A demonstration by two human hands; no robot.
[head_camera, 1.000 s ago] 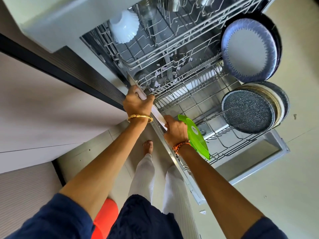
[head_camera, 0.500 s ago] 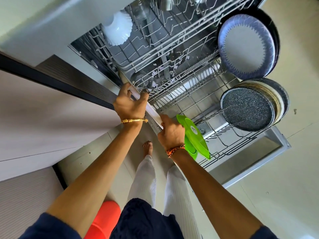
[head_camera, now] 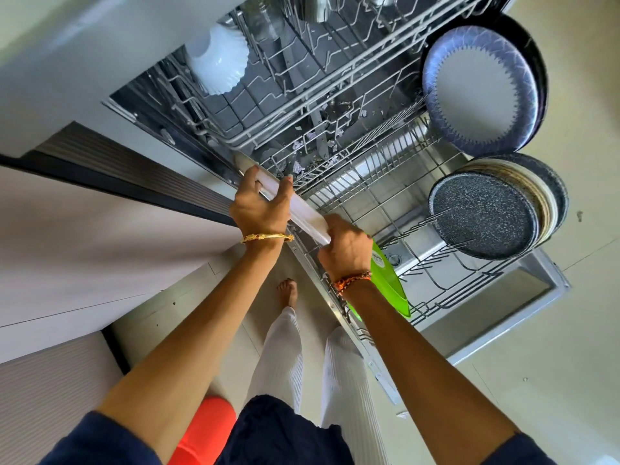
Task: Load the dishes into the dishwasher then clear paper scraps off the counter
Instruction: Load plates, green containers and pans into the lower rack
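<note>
The lower rack (head_camera: 385,203) is pulled out, and both hands grip its white bar (head_camera: 302,213). The left hand (head_camera: 260,209) curls round it. The right hand (head_camera: 347,253) does too. Push hard and the plates (head_camera: 479,92) could rattle, or the green plate (head_camera: 389,283) could tip. The pan (head_camera: 483,216) sits near. Paper bits (head_camera: 298,167) lie inside.

Right hand (head_camera: 347,251) covers near end of white plate (head_camera: 303,214) and upper part of green plate (head_camera: 391,280); whether its grip closes on white plate, green plate or both, cannot tell. Left hand (head_camera: 260,204) hides far stretch of white plate; fingertips beyond edge partly unseen. Upper rack (head_camera: 335,72) cut by top edge; steel vessels there show bases only. Scraps (head_camera: 302,159) under rack too small to identify. Stacked plates behind speckled plate (head_camera: 483,214) show rims only; count unclear. Orange object (head_camera: 204,431) mostly hidden by left arm.
</note>
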